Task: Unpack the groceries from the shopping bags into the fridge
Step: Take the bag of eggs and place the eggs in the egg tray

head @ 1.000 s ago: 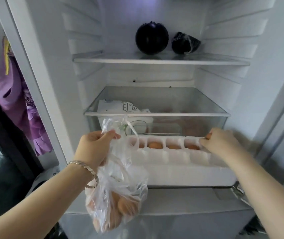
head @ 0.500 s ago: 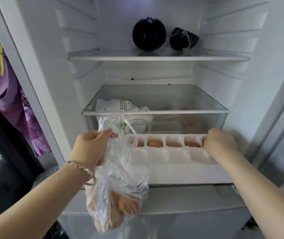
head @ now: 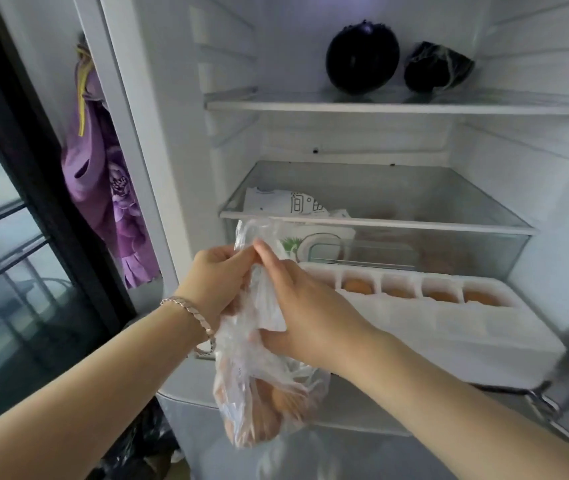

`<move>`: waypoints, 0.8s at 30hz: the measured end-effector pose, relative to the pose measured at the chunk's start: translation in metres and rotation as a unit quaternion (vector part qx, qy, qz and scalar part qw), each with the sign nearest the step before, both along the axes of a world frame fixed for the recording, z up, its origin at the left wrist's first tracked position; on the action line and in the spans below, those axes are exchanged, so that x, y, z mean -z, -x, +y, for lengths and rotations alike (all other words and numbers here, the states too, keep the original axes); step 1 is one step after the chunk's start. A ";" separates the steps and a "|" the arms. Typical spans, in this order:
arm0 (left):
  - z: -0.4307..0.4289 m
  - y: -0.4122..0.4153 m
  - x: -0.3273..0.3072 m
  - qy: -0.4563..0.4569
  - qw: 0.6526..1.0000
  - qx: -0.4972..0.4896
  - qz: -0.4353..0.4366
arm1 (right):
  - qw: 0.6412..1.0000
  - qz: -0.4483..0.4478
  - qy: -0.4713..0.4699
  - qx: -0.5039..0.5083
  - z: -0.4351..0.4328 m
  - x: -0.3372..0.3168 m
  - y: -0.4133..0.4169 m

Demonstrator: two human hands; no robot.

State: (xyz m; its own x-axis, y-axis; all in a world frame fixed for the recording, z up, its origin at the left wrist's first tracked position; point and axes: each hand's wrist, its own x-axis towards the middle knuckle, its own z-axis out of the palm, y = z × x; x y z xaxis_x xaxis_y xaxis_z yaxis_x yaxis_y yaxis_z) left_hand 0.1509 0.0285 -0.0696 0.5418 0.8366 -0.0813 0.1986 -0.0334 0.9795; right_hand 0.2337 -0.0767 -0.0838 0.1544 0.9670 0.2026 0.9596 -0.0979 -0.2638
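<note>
The step in hand looks like opening the bag (head: 262,403) so its eggs (head: 278,401) can go into the tray (head: 466,327). The bag hangs in front of the fridge (head: 535,161), left of the tray, which sticks out under the glass drawer.

The left grip (head: 219,282) is curled round the bag's bunched neck and seems to carry the weight. The right grip (head: 314,317) pinches the film at the top between thumb and forefinger. Its other fingers curl against the bag's side.

To do this well, the left grip should hold the neck firmly while the right teases the mouth apart gently. The film is thin and likely to tear if yanked. The eggs lie heaped at the bottom, touching one another, so the bag should not swing or knock the fridge edge.

It would be safer to bring the bag over the tray before reaching in, so a slipped egg has little way to fall. Eggs should come out one at a time. The tray's back row already shows eggs in its cells. Which cells are free I cannot tell, so that needs a look first.
</note>
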 end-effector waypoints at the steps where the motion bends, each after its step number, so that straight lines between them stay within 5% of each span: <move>1: 0.002 0.002 -0.001 0.008 1.000 0.005 -0.006 | 1.000 -0.002 0.002 0.004 0.006 0.003 0.001; 7: 0.004 0.008 -0.002 0.047 0.997 0.032 -0.051 | 0.996 0.073 -0.030 0.049 0.023 0.009 0.005; 14: 0.011 0.019 0.000 -0.009 0.999 0.027 -0.024 | 0.939 0.323 -0.089 0.077 0.033 0.011 -0.004; 19: 0.020 0.040 0.006 -0.103 0.989 0.048 0.098 | 0.850 0.489 -0.095 0.172 0.040 0.013 -0.008; 24: 0.026 0.059 0.007 -0.157 0.947 0.089 0.264 | 0.789 0.552 -0.127 0.236 0.041 0.012 -0.010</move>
